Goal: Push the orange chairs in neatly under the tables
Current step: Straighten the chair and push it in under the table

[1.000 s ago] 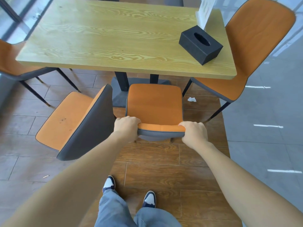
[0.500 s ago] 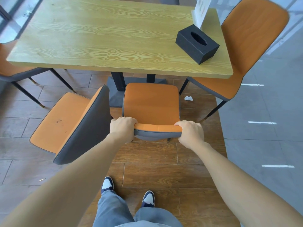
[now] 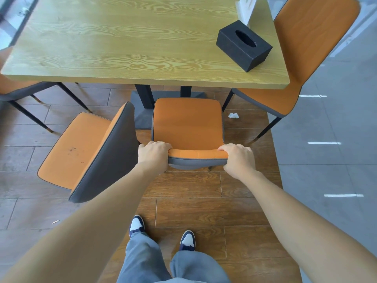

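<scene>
An orange chair (image 3: 187, 121) with a grey back stands in front of me, facing the wooden table (image 3: 130, 43). My left hand (image 3: 154, 155) grips the left end of its backrest top and my right hand (image 3: 237, 159) grips the right end. The seat's front edge sits just at the table's near edge. A second orange chair (image 3: 81, 148) stands to its left, turned at an angle and out from the table. A third orange chair (image 3: 302, 58) stands at the table's right end, and part of another orange chair (image 3: 14, 88) shows at the left end.
A black tissue box (image 3: 243, 45) and a white sign stand (image 3: 245, 7) sit on the table's right side. The black table pedestal (image 3: 143, 97) stands just ahead of the held chair. A crumpled tissue (image 3: 233, 115) lies on the wood floor. My feet (image 3: 163, 231) are behind the chair.
The held chair has slid forward a little toward the table, and I have moved with it. Both hands keep the same grip on the backrest.
</scene>
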